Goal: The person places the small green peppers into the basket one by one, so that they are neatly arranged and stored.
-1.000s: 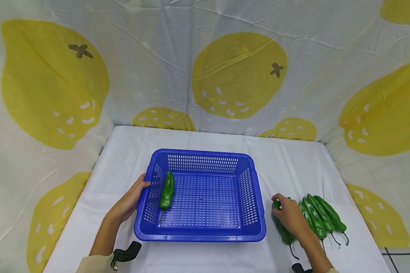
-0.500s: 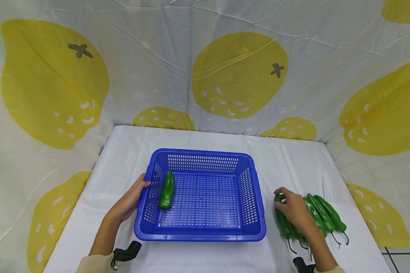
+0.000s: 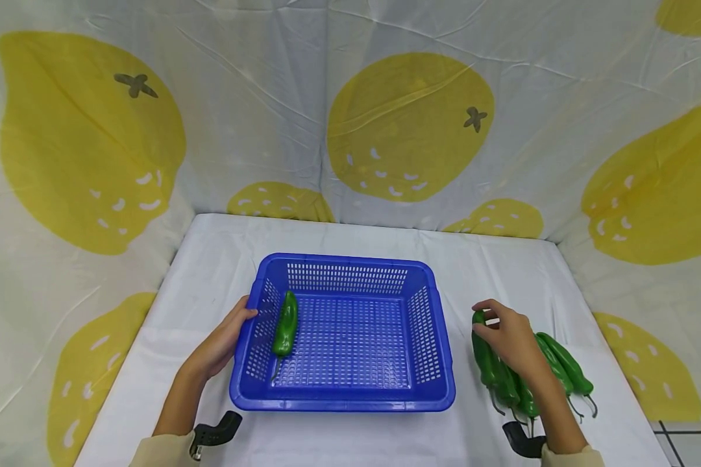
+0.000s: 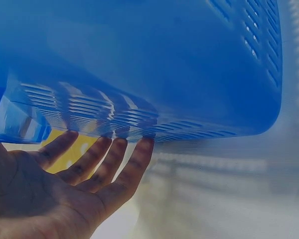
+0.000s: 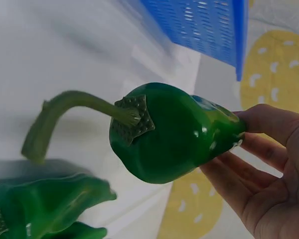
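Note:
On the left, my left hand [image 3: 224,340] grips the blue plastic basket [image 3: 341,405] by its left rim, thumb over the edge. Its fingertips [image 4: 147,144] press against the slotted outer wall in the left wrist view. Inside the basket, one green pepper [image 3: 285,324] lies along the left side. To the right of the basket my right hand [image 3: 511,337] pinches another green pepper [image 5: 164,132] near its tip, between thumb and fingers. That pepper hangs with its curved stem toward the right wrist camera, over more green peppers [image 5: 55,201].
Several green peppers [image 3: 566,363] lie side by side on the white cloth [image 3: 356,441], partly covered by the right forearm. A lemon-print curtain [image 3: 257,130] rises behind and at both sides. Black wrist mounts [image 3: 217,431] sit on both arms.
The right hand has moved slightly up and right, lifting the pepper it pinches and uncovering peppers beneath. The left hand and basket have stayed in place.

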Available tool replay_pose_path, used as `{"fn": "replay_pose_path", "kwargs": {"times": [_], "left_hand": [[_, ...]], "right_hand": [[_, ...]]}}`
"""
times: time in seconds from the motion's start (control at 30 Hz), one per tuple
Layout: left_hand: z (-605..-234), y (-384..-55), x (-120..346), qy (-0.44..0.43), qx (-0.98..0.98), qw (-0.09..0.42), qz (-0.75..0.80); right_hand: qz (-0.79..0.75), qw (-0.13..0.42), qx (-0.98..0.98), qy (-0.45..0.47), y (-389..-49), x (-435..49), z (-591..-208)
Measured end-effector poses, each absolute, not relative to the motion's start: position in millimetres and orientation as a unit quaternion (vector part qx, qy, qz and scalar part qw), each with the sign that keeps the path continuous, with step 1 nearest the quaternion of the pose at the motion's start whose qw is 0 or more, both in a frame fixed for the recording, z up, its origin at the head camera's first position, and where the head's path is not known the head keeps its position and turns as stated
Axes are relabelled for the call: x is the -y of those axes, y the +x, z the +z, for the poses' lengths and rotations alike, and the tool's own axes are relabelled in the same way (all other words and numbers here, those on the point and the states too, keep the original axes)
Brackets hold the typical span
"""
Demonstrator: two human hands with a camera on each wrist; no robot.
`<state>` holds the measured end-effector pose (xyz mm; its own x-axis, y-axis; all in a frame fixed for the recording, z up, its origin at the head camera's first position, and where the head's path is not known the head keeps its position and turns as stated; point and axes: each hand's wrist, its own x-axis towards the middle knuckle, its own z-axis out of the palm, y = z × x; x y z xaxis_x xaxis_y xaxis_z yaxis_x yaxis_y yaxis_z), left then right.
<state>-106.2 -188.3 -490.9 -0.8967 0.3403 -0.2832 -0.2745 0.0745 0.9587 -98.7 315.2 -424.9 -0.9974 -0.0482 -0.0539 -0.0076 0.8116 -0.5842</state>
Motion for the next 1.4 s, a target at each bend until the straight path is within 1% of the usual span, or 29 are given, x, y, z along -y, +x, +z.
{"fn": "replay_pose_path", "kwargs": {"times": [0.7,1.4], "left_hand": [[-491.6,-107.2,189.5,0.028,-0.697,0.228,0.679],[-493.3,-107.5,189.5,0.025,-0.7,0.227,0.677]], "right_hand": [[-0.334,0.018,-0.941,-0.044,-120.5,-279.8,-398.1],[-0.37,0.027,-0.925,-0.081,-143.0,-240.2,-391.8]]}}
